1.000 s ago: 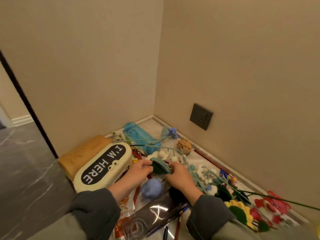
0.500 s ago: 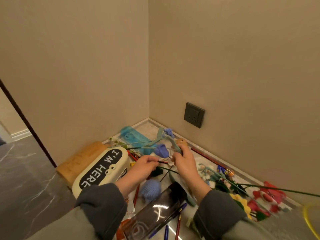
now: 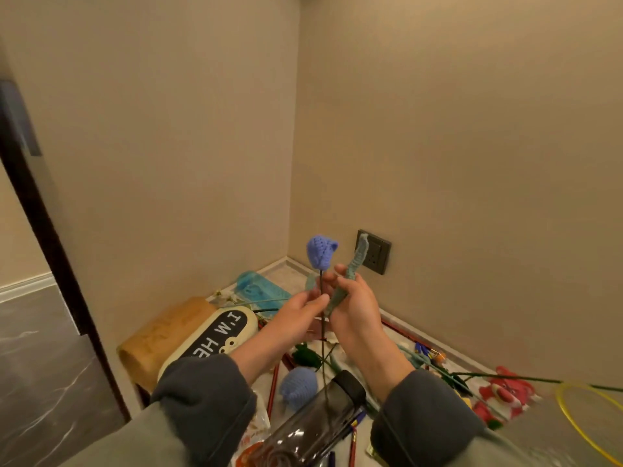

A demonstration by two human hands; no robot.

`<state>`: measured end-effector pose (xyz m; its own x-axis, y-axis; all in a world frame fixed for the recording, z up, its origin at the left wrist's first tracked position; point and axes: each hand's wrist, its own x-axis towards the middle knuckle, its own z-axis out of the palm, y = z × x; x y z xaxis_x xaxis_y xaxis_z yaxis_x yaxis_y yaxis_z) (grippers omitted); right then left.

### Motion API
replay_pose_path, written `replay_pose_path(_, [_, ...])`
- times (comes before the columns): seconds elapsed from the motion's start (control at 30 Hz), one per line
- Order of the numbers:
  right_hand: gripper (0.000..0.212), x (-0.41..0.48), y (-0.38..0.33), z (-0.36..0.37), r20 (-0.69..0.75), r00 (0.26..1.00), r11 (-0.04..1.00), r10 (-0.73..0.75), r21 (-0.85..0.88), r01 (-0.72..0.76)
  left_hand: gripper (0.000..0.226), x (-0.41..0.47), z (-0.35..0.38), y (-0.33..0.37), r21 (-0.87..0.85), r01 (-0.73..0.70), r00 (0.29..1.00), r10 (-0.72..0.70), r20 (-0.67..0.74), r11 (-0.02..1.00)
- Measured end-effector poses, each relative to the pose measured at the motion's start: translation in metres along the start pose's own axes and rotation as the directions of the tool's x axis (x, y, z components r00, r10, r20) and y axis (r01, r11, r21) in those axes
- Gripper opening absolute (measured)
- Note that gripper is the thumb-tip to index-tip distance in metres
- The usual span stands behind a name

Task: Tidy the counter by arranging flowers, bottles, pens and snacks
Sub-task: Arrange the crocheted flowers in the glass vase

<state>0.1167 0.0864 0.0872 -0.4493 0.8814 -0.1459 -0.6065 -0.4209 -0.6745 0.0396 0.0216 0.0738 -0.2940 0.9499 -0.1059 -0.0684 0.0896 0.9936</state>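
Note:
A blue crocheted tulip [image 3: 320, 251] stands upright on a thin dark stem, lifted above the counter. My left hand [image 3: 300, 311] pinches the stem below the bloom. My right hand [image 3: 354, 305] grips the flower's teal crocheted leaf [image 3: 350, 274], which sticks up beside the bloom. A second blue crocheted flower [image 3: 298, 385] lies on the counter below, next to a dark clear bottle [image 3: 313, 429] lying on its side. Red pens [image 3: 272, 385] and more crocheted flowers [image 3: 448, 375] are scattered across the counter [image 3: 290, 274].
A cream case lettered "I'M HERE" [image 3: 215, 335] sits left, beside a tan box [image 3: 161, 335]. A teal pouch [image 3: 259, 288] lies in the corner. A wall socket [image 3: 374, 252] is behind my right hand. A red plush toy [image 3: 505, 392] and a snack packet [image 3: 253, 443] lie nearby.
Both hands have risen from the pile on the counter, lifting the blue tulip upright. Its bloom and leaf now stand well above the clutter.

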Motion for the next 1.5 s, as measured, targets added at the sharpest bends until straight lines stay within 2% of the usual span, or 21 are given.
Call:
replay_pose_path(0.07, [0.022,-0.002,-0.001,0.006,0.044,0.999,0.998,0.027,0.056,-0.029,0.015,-0.003,-0.003,-0.001,-0.022,-0.006,1.0,0.006,0.005,1.0])
replay_pose_path(0.17, [0.022,-0.004,0.0,0.006,0.08,0.996,0.999,0.029,-0.017,-0.028,0.024,-0.003,-0.01,-0.007,0.044,-0.037,0.998,0.039,-0.046,0.998])
replay_pose_path(0.27, [0.022,-0.002,0.004,0.0,0.057,0.998,0.995,0.019,-0.097,-0.014,0.027,0.001,-0.017,-0.015,0.095,-0.022,0.997,0.029,-0.077,0.995])
replay_pose_path(0.4, [0.014,0.005,0.007,-0.006,0.027,1.0,0.995,0.009,-0.098,-0.006,0.028,0.009,-0.025,-0.022,0.23,-0.024,0.99,0.055,-0.131,0.973])
replay_pose_path(0.5, [0.02,0.013,0.006,-0.008,-0.014,0.999,0.994,-0.037,-0.105,0.035,0.027,0.014,-0.026,-0.025,0.271,-0.034,0.992,0.066,-0.11,0.962])
replay_pose_path(0.63, [0.025,0.028,0.002,-0.016,-0.07,0.995,0.988,-0.069,-0.146,0.059,0.024,0.027,-0.026,-0.022,0.285,0.016,0.996,0.009,-0.083,0.958])
replay_pose_path(0.7, [0.013,0.035,0.001,-0.022,-0.07,0.995,0.977,-0.067,-0.205,0.051,0.024,0.035,-0.025,-0.022,0.273,0.06,0.996,-0.039,-0.08,0.96])
replay_pose_path(0.77, [0.012,0.042,0.001,-0.03,-0.1,0.995,0.963,-0.022,-0.271,-0.006,0.024,0.04,-0.024,-0.026,0.231,0.118,0.991,-0.099,-0.096,0.966])
replay_pose_path(0.83, [0.028,0.049,0.006,-0.043,-0.153,0.986,0.943,0.068,-0.312,-0.113,0.025,0.043,-0.023,-0.03,0.175,0.174,0.98,-0.154,-0.124,0.969])
replay_pose_path(0.97, [0.044,0.063,0.024,-0.071,-0.246,0.949,0.891,0.196,-0.36,-0.278,0.024,0.047,-0.021,-0.038,0.092,0.27,0.945,-0.245,-0.218,0.959])
replay_pose_path(1.03, [0.034,0.067,0.036,-0.082,-0.263,0.95,0.785,0.17,-0.547,-0.291,0.028,0.049,-0.022,-0.042,0.028,0.295,0.93,-0.28,-0.24,0.955])
replay_pose_path(1.07, [0.024,0.069,0.042,-0.09,-0.229,0.967,0.65,0.112,-0.72,-0.245,0.03,0.05,-0.023,-0.043,-0.004,0.301,0.925,-0.293,-0.241,0.954])
replay_pose_path(1.13, [0.01,0.071,0.053,-0.108,-0.076,0.996,0.205,0.042,-0.975,-0.083,0.032,0.051,-0.025,-0.046,-0.047,0.303,0.924,-0.306,-0.231,0.952])
replay_pose_path(1.17, [0.013,0.071,0.056,-0.115,-0.038,0.997,0.006,0.068,-0.999,-0.038,0.031,0.051,-0.026,-0.048,-0.06,0.303,0.924,-0.309,-0.224,0.951])
replay_pose_path(1.2, [0.018,0.071,0.058,-0.12,-0.036,0.993,-0.133,0.11,-0.991,-0.021,0.03,0.052,-0.027,-0.049,-0.067,0.307,0.924,-0.314,-0.219,0.949])
replay_pose_path(1.23, [0.023,0.07,0.06,-0.121,-0.044,0.989,-0.23,0.142,-0.973,-0.01,0.029,0.053,-0.027,-0.051,-0.07,0.315,0.921,-0.322,-0.218,0.947])
replay_pose_path(1.3, [0.028,0.071,0.061,-0.121,-0.041,0.983,-0.359,0.179,-0.933,0.026,0.027,0.055,-0.028,-0.055,-0.076,0.334,0.911,-0.343,-0.229,0.939])
replay_pose_path(1.33, [0.029,0.072,0.061,-0.12,-0.029,0.983,-0.385,0.183,-0.922,0.045,0.027,0.056,-0.028,-0.056,-0.083,0.335,0.909,-0.345,-0.236,0.939])
replay_pose_path(1.5, [0.02,0.076,0.063,-0.121,0.0,0.981,-0.395,0.193,-0.915,0.078,0.022,0.054,-0.031,-0.058,-0.106,0.32,0.908,-0.337,-0.25,0.941])
